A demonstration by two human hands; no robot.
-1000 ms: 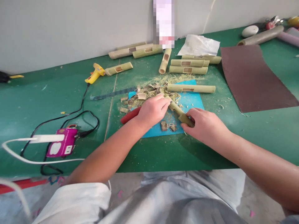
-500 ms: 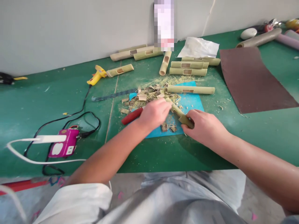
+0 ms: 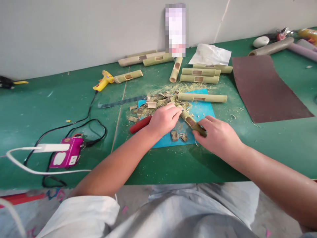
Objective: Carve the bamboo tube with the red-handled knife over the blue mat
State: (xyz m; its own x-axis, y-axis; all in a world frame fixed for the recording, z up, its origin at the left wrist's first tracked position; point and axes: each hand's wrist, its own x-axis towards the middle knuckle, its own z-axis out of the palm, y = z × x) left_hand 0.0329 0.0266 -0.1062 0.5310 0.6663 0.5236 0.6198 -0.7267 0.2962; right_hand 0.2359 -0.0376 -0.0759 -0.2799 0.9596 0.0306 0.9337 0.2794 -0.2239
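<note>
Rolled the notched bamboo tube [image 3: 194, 125] over since half a second ago, bringing the cut window [image 3: 190, 121] round from side-on to face-up! Barely shifted either hand in doing it. Clamped at the near end by the right hand [image 3: 218, 135], thumb to one side, fingers to the other, a firm grip by the look of it. Up at the far end, the left hand [image 3: 164, 119], fingers bunched together right at the tube's tip; can't tell whether pinching or only touching, with fingertips half hidden. Poking out from behind that wrist, a red handle [image 3: 140, 124]; can't tell if held, either.

Means what for the work? Seems to put the opening in full view, easier to judge than a notch in profile; cut already, though no telling how finished.

Held slantwise over the blue sheet [image 3: 206, 107], hard to say if resting on it. Just below, a few loose chips [image 3: 174, 136]. Just beyond, a second tube [image 3: 215, 98] across the sheet's far part, windowed too. Off to the left, a heap of shavings [image 3: 162, 97], spilling onto the green table [image 3: 158, 168]. Farther out, stacked tubes [image 3: 188, 78] at the back, a brown sheet [image 3: 269, 92] well right, a yellow glue gun [image 3: 102, 82] well left.
</note>
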